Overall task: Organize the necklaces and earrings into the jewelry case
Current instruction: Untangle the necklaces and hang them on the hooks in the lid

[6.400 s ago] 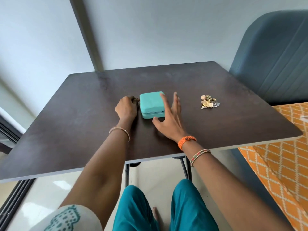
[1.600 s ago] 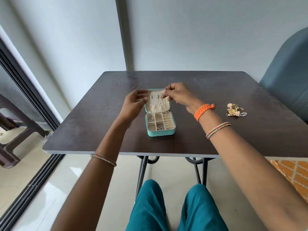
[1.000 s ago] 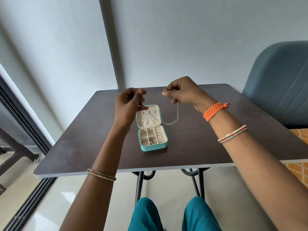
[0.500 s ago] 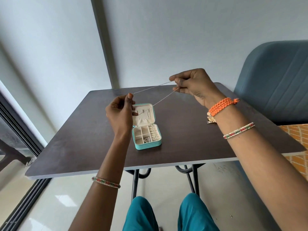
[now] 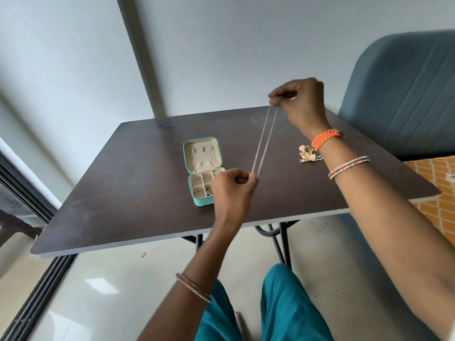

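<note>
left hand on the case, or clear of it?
Cannot tell. In the head view the left hand, pinching the chain, overlaps the open case's right edge; it looks raised above it, but one view shows no gap.

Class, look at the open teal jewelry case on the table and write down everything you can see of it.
The jewelry case is small, squarish and teal outside, with a cream, fabric-like lining. It lies open on the dark table, its lid tilted back. The lid lining shows small hooks or slots and a gathered pocket. The base is split into small compartments; one near its front holds some small jewelry. The left hand hides its right part in this view; whether anything touches it cannot be told.
</note>
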A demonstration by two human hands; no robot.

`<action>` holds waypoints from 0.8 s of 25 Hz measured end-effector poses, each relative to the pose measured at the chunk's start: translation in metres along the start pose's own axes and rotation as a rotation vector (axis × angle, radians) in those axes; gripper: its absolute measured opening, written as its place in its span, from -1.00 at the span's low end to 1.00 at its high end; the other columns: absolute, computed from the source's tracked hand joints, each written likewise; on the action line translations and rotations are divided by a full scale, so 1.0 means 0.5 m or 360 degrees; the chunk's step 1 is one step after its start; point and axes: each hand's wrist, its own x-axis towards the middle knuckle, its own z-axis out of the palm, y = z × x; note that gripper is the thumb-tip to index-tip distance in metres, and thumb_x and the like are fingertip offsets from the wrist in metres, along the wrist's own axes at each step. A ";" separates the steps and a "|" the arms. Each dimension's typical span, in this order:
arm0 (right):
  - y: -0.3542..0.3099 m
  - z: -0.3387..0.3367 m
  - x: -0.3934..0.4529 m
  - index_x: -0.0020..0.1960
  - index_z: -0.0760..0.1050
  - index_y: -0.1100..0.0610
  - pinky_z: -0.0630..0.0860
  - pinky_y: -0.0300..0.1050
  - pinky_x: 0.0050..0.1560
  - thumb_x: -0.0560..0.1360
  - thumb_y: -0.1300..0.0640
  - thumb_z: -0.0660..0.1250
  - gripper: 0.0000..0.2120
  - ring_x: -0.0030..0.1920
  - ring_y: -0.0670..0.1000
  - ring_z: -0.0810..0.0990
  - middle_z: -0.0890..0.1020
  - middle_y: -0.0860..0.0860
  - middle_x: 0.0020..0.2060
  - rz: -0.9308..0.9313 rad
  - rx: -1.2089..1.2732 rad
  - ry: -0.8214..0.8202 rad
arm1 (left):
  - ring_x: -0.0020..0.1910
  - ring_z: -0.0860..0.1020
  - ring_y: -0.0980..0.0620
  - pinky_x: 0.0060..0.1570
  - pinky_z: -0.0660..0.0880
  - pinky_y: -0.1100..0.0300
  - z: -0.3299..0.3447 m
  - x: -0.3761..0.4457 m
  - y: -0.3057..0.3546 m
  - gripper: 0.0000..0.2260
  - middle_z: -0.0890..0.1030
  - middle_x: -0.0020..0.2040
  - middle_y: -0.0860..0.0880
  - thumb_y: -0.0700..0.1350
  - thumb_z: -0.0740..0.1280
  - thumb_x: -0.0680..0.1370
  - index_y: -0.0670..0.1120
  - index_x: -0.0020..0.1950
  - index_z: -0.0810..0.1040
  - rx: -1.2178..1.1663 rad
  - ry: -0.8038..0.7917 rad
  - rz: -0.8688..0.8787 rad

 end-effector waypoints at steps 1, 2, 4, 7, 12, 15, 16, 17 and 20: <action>0.031 0.007 -0.008 -0.17 0.68 0.20 0.52 -0.40 -0.15 0.33 0.31 0.48 -0.91 -0.33 -0.33 0.58 0.67 0.00 -0.27 0.0041 -0.0069 -0.0077 | -0.55 0.24 0.21 -0.51 0.23 0.35 0.020 -0.008 -0.008 -0.75 0.36 -0.59 0.11 -0.22 0.37 0.42 -0.17 -0.47 0.47 0.0014 -0.0104 -0.0054; 0.063 0.013 -0.015 -0.18 0.67 0.16 0.52 -0.41 -0.14 0.34 0.31 0.48 -0.90 -0.33 -0.32 0.58 0.67 0.01 -0.28 0.0101 -0.0132 -0.0161 | -0.54 0.27 0.18 -0.50 0.26 0.31 0.037 -0.010 -0.021 -0.79 0.39 -0.56 0.07 -0.22 0.36 0.40 -0.22 -0.44 0.50 0.0056 -0.0191 -0.0128; 0.128 0.029 -0.030 -0.21 0.66 0.09 0.56 -0.29 -0.08 0.36 0.30 0.46 -0.88 -0.29 -0.24 0.59 0.68 0.02 -0.28 0.0215 -0.0259 -0.0295 | -0.53 0.34 0.13 -0.47 0.35 0.27 0.062 -0.004 -0.044 -0.82 0.45 -0.50 -0.01 -0.19 0.37 0.38 -0.29 -0.35 0.55 0.0212 -0.0343 -0.0289; 0.204 0.055 -0.050 -0.25 0.64 0.09 0.58 -0.09 -0.02 0.36 0.27 0.43 -0.90 -0.23 -0.08 0.59 0.65 -0.03 -0.33 0.0342 -0.0435 -0.0399 | -0.65 0.40 0.14 -0.51 0.41 0.32 0.091 0.006 -0.057 -0.81 0.54 -0.47 -0.03 -0.15 0.38 0.41 -0.29 -0.30 0.59 0.0323 -0.0591 -0.0500; 0.269 0.093 -0.062 -0.20 0.66 0.12 0.50 -0.16 -0.10 0.38 0.26 0.42 -0.92 -0.19 -0.02 0.58 0.63 0.00 -0.32 0.0488 -0.0583 -0.0492 | -0.71 0.40 0.16 -0.64 0.37 0.36 0.126 0.030 -0.043 -0.76 0.53 -0.51 -0.03 -0.20 0.34 0.46 -0.18 -0.42 0.46 0.0329 -0.0697 -0.0647; 0.291 0.111 -0.053 -0.18 0.66 0.08 0.48 -0.07 0.02 0.38 0.20 0.43 -0.94 -0.08 0.07 0.62 0.68 0.02 -0.23 0.0527 -0.0684 -0.0555 | -0.68 0.41 0.17 -0.62 0.38 0.37 0.132 0.044 -0.052 -0.72 0.52 -0.58 0.02 -0.20 0.33 0.49 -0.15 -0.44 0.46 0.0258 -0.0759 -0.0726; 0.297 0.116 -0.050 -0.18 0.66 0.06 0.44 -0.04 0.09 0.38 0.17 0.43 -0.95 -0.02 0.09 0.61 0.69 0.02 -0.19 0.0525 -0.0735 -0.0550 | -0.69 0.40 0.19 -0.63 0.36 0.37 0.135 0.048 -0.056 -0.72 0.51 -0.59 0.03 -0.19 0.33 0.50 -0.15 -0.42 0.47 0.0244 -0.0779 -0.0744; 0.303 0.122 -0.046 -0.17 0.66 0.05 0.39 -0.02 0.13 0.38 0.15 0.43 -0.95 0.02 0.09 0.60 0.69 0.01 -0.16 0.0515 -0.0778 -0.0545 | -0.69 0.39 0.20 -0.64 0.34 0.38 0.139 0.052 -0.058 -0.72 0.51 -0.59 0.04 -0.18 0.33 0.51 -0.15 -0.41 0.48 0.0247 -0.0791 -0.0747; 0.315 0.134 -0.032 -0.14 0.65 0.02 0.30 -0.03 0.12 0.40 0.09 0.42 -0.94 0.04 0.04 0.57 0.68 -0.03 -0.13 0.0539 -0.0788 -0.0571 | -0.68 0.41 0.20 -0.64 0.30 0.40 0.155 0.063 -0.061 -0.75 0.53 -0.57 0.04 -0.13 0.33 0.52 -0.12 -0.37 0.49 0.0275 -0.0814 -0.0775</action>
